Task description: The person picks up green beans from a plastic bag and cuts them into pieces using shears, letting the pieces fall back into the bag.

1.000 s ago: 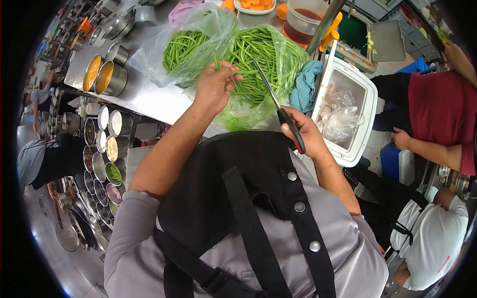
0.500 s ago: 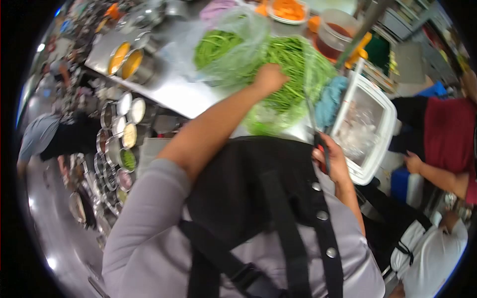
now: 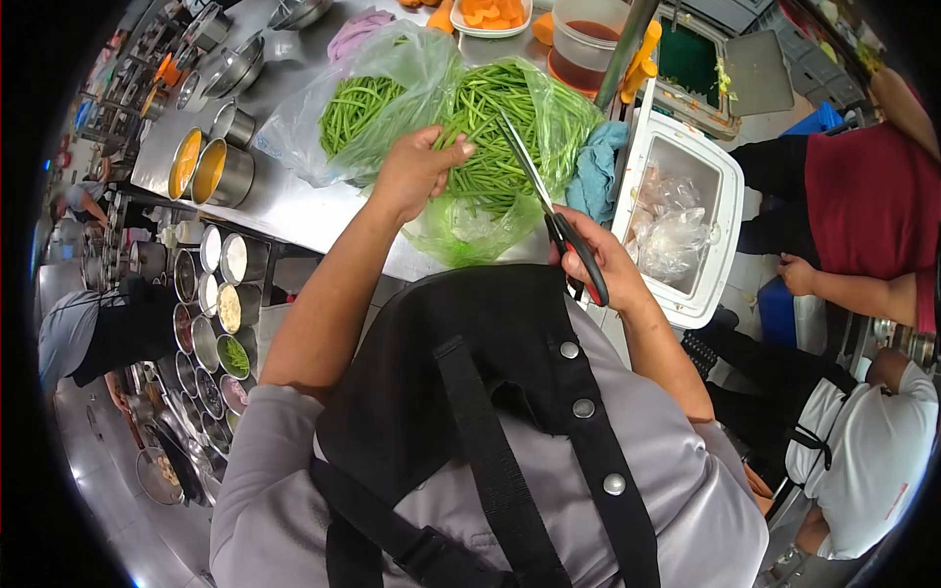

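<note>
My right hand grips a pair of scissors by its black and red handles. Its long steel blades point away from me, over a clear plastic bag of green beans. To the left of this heap is my left hand, fingers curled in and thumb stretched toward the beans. What its fingertips hold, if anything, is too small to make out. Just beyond that hand, a second clear bag covers more green beans. Both bags rest on a steel table.
A teal cloth lies beside a white cooler holding plastic-wrapped pieces. Farther back are a tub of reddish liquid and a dish of orange pieces. Metal pots stand at left. Co-workers stand right, one in a red shirt.
My left hand has lifted out of the beans and drawn back to the left. The scissors have swung left, so their blades now lie over the bean heap. My view has shifted too.
</note>
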A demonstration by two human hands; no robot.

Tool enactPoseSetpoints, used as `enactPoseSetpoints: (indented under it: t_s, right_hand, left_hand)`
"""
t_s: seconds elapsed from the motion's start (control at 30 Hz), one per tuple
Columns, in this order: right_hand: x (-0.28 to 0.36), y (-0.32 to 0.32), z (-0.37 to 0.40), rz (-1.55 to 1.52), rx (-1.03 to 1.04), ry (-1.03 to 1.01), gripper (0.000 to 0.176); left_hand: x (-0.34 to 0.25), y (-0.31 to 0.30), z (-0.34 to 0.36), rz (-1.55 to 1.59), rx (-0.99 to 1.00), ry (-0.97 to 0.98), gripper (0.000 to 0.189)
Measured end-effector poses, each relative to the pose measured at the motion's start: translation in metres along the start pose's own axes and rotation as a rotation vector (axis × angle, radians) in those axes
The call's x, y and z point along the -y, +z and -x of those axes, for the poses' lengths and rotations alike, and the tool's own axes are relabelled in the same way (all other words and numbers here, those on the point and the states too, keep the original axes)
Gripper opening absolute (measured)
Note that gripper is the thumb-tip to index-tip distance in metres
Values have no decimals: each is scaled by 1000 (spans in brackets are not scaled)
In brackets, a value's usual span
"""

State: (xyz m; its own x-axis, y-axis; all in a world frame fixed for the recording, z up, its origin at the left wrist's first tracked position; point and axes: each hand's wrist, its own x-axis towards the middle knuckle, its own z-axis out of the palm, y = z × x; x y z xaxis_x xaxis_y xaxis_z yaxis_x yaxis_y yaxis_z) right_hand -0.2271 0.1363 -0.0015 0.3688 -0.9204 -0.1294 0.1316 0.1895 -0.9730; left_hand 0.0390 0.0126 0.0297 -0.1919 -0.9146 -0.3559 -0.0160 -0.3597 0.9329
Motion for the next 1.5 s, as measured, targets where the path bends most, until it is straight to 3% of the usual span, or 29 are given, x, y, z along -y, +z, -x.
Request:
enactPoseSetpoints:
  t_s: [0.2, 0.27, 0.3, 0.37, 0.43, 0.5, 0.6, 0.73, 0.8, 0.93, 1.0, 1.1, 1.23, 1.33, 1.5]
  right_hand:
    - [5, 1, -7, 79, 47, 15, 84]
    - [1, 3, -7, 5, 22, 42, 62]
    - [2, 3, -6, 5, 24, 43, 62]
    - [4, 3, -3, 50, -45, 215, 57]
    - [-8, -1, 4, 3, -30, 190, 58]
    - [-19, -6, 11, -45, 18, 99, 66]
    - [-24, -7, 17, -43, 50, 21, 72]
    - [-12, -2, 13, -19, 26, -8, 75]
    - [-10, -2, 9, 26, 29, 65, 95]
    - [-7, 0, 0, 43, 66, 66, 96]
    - [-13, 0, -3, -43, 85, -1, 66]
    - [-16, 2, -5, 45, -24, 165, 60]
    - [-13, -3, 1, 3, 49, 166, 76]
    - [-12, -2, 1, -29, 89, 27, 71]
    - [-5, 4, -3, -4, 94, 21, 78]
  left_hand:
    - [-2, -5, 12, -110, 18, 44, 27]
    - [-2, -7, 12, -139, 30, 51, 23]
    - [-1, -8, 12, -171, 45, 57, 19]
    - [7, -8, 7, -73, 3, 67, 15]
    - [10, -8, 1, 19, -43, 77, 11]
    - [12, -9, -3, 482, -154, 71, 7]
    - [17, -9, -5, 596, -148, 57, 8]
    - [21, -4, -5, 625, -126, 82, 10]
    - [22, -3, -4, 619, -105, 91, 12]
    - [21, -2, -2, 593, -87, 85, 13]
    - [21, -1, -1, 543, -76, 86, 13]
    - [17, -3, 1, 507, -72, 83, 14]
    - [13, -11, -1, 482, -105, 102, 14]
    - [12, -13, -3, 476, -115, 135, 15]
    - [16, -6, -2, 490, -124, 132, 15]
